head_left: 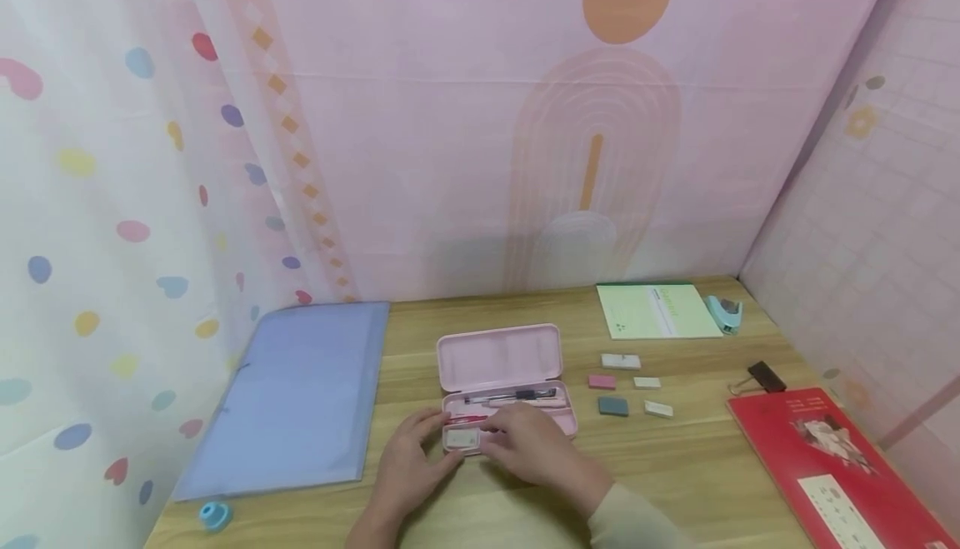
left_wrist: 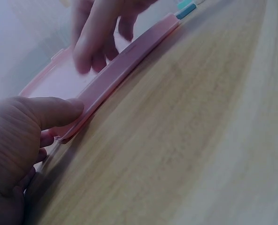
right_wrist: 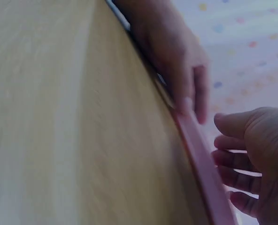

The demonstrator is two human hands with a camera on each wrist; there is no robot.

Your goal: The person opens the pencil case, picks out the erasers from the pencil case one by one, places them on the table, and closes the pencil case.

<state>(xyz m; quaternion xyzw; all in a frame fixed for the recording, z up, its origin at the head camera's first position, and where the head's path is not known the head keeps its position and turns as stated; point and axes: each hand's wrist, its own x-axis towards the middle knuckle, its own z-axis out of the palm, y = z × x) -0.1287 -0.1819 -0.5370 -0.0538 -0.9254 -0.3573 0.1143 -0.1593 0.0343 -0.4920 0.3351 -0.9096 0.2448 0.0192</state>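
A pink pencil case (head_left: 498, 357) lies on the table with its lid tipped back. Inside are a black pen (head_left: 517, 396), a pale pink pen beside it, a red pen (head_left: 467, 420) and, in the front left compartment, a white eraser (head_left: 461, 438). My left hand (head_left: 408, 461) holds the case's left end, the thumb against its front wall in the left wrist view. Over the case's front middle hovers my right hand (head_left: 532, 445), fingers loosely bent, with nothing visible between them in the right wrist view. It hides part of the front compartments.
Right of the case lie several small erasers (head_left: 613, 406). Behind them are a green notebook (head_left: 660, 311) and a blue stapler-like item (head_left: 725, 314). A binder clip (head_left: 767, 376) and red book (head_left: 832, 457) lie right; a blue folder (head_left: 292, 399) and small blue object (head_left: 215, 516) left.
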